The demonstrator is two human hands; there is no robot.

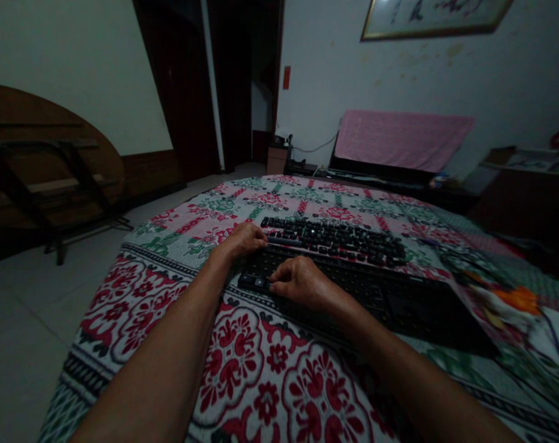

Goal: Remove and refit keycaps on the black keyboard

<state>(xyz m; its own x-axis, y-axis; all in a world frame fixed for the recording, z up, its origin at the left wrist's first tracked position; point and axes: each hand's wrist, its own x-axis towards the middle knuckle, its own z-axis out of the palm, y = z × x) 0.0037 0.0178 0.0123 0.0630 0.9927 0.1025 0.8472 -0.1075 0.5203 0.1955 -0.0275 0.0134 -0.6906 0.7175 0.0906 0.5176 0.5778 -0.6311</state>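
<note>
A black keyboard (422, 307) lies on the patterned cloth, most of its key places bare. At its near left corner a few keycaps (259, 281) sit in the bottom row. My right hand (300, 280) is pinched over that row, closed on what looks like a small dark keycap, mostly hidden by the fingers. Behind the keyboard, many loose black keycaps (348, 237) lie spread in rough rows. A long dark space bar (286, 242) rests in front of them. My left hand (246, 239) is closed at its left end; what its fingertips hold is hidden.
The patterned cloth (265, 344) covers the surface beneath. To the right lie cables and an orange item (521, 299). A folded round table (43, 154) leans on the left wall. A pink towel (401, 138) covers something at the back wall.
</note>
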